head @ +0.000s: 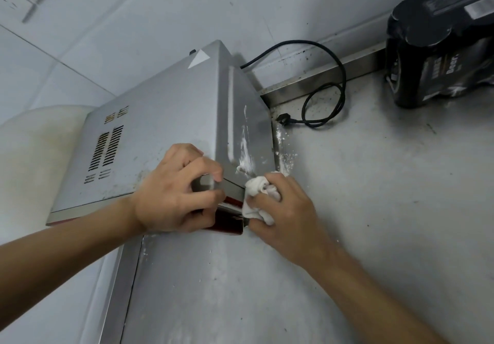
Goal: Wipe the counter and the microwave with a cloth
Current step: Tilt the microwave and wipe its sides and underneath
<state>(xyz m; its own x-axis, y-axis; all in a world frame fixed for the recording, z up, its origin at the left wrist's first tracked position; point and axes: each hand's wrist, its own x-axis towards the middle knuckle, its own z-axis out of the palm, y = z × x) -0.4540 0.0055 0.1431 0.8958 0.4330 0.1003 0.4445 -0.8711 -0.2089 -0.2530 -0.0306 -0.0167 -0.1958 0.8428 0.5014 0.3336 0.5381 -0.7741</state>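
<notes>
Right grip (288, 210): my fingers were curled round a bunched white cloth (256, 191), pressing it to the near right corner of the microwave (160, 135).
Left grip (173, 194): my fingers were curled over that same corner, clasping the top edge.
Cloth: wadded, touching the side panel just below white smears (244, 154).
Microwave: grey, standing on the steel table (374, 210) by the wall.
Table: white crumbs (287, 154) lay beside the microwave.
Further off: a black cord (328, 95) lay looped and unplugged; a dark beer pack (438, 49) stood at the back.
</notes>
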